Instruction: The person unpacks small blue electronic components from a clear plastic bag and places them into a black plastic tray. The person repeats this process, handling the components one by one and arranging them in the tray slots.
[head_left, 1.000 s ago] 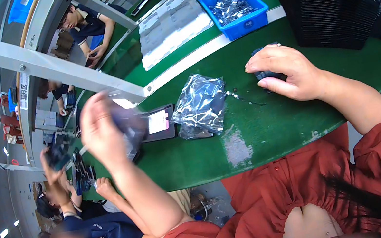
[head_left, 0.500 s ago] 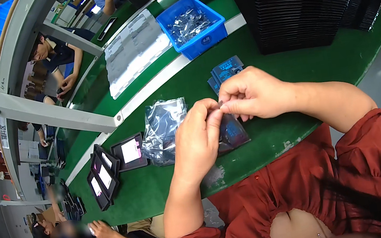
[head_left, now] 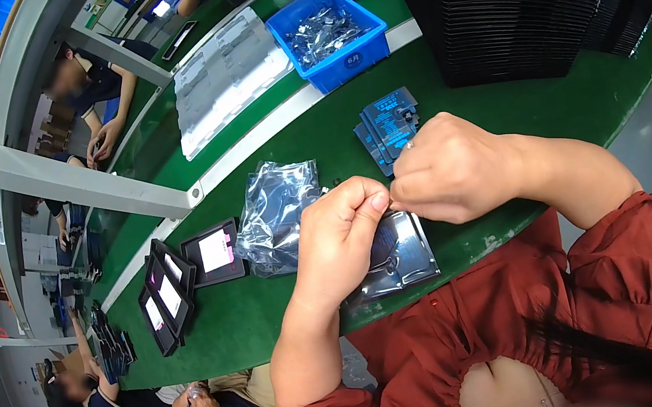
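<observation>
My left hand (head_left: pixel 341 233) and my right hand (head_left: pixel 454 173) meet fingertip to fingertip above the near table edge. Both are closed, thumbs pressed to curled fingers; whatever they pinch is hidden. Below them lies a shiny see-through bag (head_left: pixel 411 251) with something dark and flat inside, partly covered by my hands. Just beyond my right hand several flat dark battery-like packs (head_left: pixel 392 124) with blue print lie overlapped. A crumpled silvery plastic bag (head_left: pixel 281 210) rests beside my left hand.
Black shallow trays (head_left: pixel 167 299) with white and pink labels stand left on the green table (head_left: pixel 267 317). A blue bin (head_left: pixel 347 65) of small metallic parts and grey moulded trays (head_left: pixel 227 75) are at the back. Tall stacked black trays (head_left: pixel 500 17) rise at right. Co-workers sit at left.
My right hand has rolled over, its knuckles now upward, and its fingers cover the small dark thing seen between the fingertips before. More of the shiny bag below shows.
</observation>
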A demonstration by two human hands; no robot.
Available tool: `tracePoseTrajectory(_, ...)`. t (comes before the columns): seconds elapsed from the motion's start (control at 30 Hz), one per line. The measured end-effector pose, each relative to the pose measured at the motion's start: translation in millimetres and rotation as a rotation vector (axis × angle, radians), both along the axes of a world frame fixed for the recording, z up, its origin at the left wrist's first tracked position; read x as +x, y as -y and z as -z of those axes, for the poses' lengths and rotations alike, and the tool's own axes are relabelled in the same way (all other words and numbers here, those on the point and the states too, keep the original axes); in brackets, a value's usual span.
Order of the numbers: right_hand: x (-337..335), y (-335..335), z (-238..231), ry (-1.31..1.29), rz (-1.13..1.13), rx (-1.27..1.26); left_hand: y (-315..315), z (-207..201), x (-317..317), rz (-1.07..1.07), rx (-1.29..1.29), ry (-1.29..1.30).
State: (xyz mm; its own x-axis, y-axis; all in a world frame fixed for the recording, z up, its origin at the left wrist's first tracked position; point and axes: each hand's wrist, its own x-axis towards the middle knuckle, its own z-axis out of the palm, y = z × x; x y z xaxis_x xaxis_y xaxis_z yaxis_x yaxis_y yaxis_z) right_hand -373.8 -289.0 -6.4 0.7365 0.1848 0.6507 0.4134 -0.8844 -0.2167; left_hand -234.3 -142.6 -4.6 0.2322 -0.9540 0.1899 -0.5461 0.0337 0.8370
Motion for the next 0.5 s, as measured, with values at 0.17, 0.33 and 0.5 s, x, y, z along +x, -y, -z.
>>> tracePoseTrajectory(0.17, -5.5, -14.8, -3.1, 0.204, -0.053, -0.354, -0.4, -3.3, -1.4, -0.018, 0.044, -0.063)
tracePoseTrajectory(0.33, -9.7, -20.5, -2.8, 0.289, -0.116, -0.408, -2.9, -4.2, -3.9, -0.071, -0.021, 0.015)
tracePoseTrajectory(0.5, -24.5, -66.2, -6.6, 0.215, -0.487, -0.247, -2.6, 8.0, 37.0, -0.345, -0.150, -0.029)
